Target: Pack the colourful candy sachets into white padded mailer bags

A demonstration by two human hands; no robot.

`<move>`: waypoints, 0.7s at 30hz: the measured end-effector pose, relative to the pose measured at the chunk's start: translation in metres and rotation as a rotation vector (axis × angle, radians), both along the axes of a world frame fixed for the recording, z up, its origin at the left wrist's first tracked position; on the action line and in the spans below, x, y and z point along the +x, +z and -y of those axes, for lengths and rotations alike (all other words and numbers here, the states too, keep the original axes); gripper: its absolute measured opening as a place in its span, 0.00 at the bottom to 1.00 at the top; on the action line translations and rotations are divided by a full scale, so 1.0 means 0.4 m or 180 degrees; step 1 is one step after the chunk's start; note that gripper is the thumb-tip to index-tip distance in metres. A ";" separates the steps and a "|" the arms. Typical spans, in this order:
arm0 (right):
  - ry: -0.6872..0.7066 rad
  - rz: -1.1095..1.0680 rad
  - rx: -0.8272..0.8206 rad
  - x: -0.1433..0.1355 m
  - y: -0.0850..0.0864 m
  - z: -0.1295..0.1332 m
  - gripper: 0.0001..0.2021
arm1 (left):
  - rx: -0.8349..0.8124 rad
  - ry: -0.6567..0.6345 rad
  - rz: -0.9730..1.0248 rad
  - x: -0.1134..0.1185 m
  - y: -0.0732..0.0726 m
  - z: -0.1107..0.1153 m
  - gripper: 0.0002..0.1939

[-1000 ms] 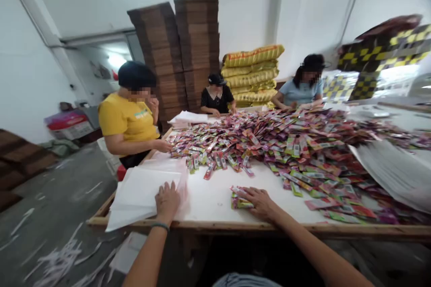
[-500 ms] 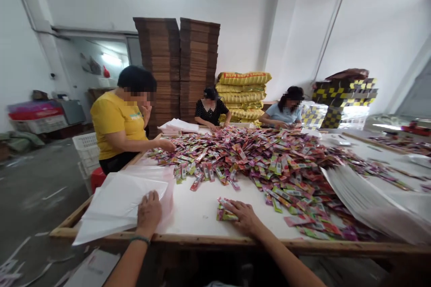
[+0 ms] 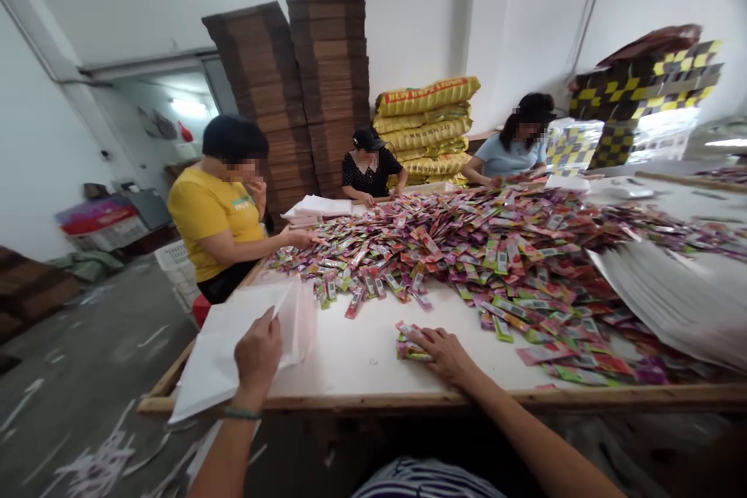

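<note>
My left hand (image 3: 258,352), with a dark band at the wrist, is closed at the edge of a thin white sheet (image 3: 225,327), perhaps a flat bag, on a pile at the table's left front corner. Pinkish translucent layers (image 3: 303,319) show at the pile's right side. My right hand (image 3: 447,358) grips a small stack of slim, colourful packets (image 3: 412,342) on the bare white tabletop. Its fingers lie over the top of the stack. Beyond both hands spreads a big heap of the same kind of packets (image 3: 432,249).
A fanned stack of white sheets (image 3: 665,296) leans on the heap at right. A wooden rim (image 3: 373,402) edges the table. A person in yellow (image 3: 215,210) sits at left; two others (image 3: 373,175) (image 3: 513,144) work across the table. Paper strips (image 3: 96,459) litter the floor.
The view has tilted and shifted. My left hand has drawn its fingers in and raised the top sheet's edge. My right hand stays on the packet stack.
</note>
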State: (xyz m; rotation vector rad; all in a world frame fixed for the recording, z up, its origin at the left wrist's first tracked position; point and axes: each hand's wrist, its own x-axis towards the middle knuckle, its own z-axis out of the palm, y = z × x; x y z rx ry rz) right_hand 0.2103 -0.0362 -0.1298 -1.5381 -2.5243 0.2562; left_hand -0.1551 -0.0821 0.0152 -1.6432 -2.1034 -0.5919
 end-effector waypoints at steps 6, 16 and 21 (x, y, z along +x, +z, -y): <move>-0.0554 -0.0113 0.0275 0.016 -0.023 0.007 0.39 | -0.0217 -0.1652 -0.0079 0.265 0.005 -0.021 0.21; -0.0916 0.0343 0.0325 0.050 -0.040 0.009 0.39 | -0.2201 -0.2028 0.0102 0.307 -0.227 -0.164 0.13; -0.1031 0.0382 0.0344 0.051 0.002 0.038 0.33 | -0.2374 -0.2429 -0.0155 0.327 -0.227 -0.137 0.25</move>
